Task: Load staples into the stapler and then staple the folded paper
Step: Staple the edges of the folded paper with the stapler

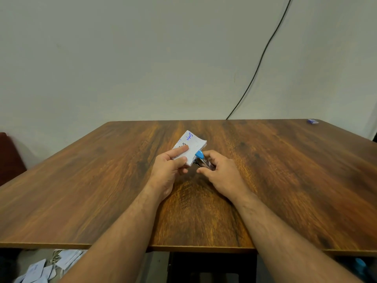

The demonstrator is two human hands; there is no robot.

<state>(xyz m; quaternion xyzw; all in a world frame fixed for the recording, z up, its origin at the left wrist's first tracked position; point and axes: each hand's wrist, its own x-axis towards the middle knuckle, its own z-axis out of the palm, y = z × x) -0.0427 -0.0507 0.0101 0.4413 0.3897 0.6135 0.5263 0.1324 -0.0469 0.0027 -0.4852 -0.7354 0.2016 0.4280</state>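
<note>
Above the brown wood-grain tabletop [285, 170], the left hand [169, 168] is pinching the folded white handwritten paper [190, 147]; the right hand [220, 170], at its 3 o'clock, is gripping the small blue-tipped metal stapler [202, 159], biting the paper's edge. A shallow bite is risking a missed staple.

Blue handwriting on the folded paper [190, 147], near its far corner, away from the stapler [202, 159]: one short word, seemingly starting with "S", too small to read surely. Below it, nearer the stapler, a few dark pen marks, illegible. Faint markings on the stapler's metal body, unreadable.
</note>
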